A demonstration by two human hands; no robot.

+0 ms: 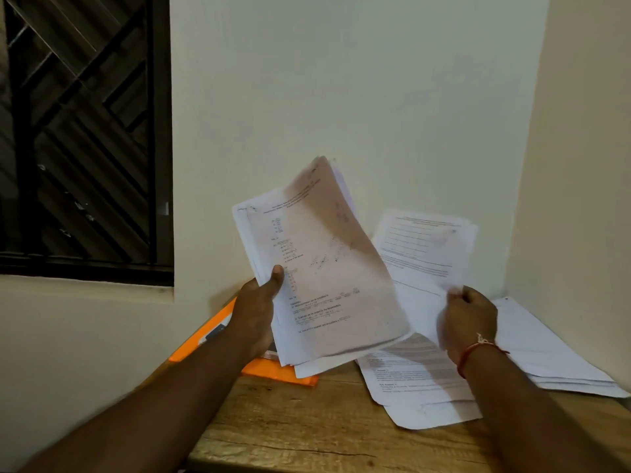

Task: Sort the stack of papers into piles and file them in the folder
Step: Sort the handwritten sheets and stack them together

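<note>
Left hand (256,312): grip clamped on the stack of papers (327,268), tilted above the counter (307,421); right hand (469,319): grip pinches one sheet (420,254). Sorting judged partway — loose piles (546,353) lie at right, orange folder (208,332) beneath the left wrist — filing apparently not begun.

Dim, warm indoor light; dark window (82,131) at 10 o'clock. Motion blur and shadow on held papers (324,268); wide-angle bending at edges.
</note>
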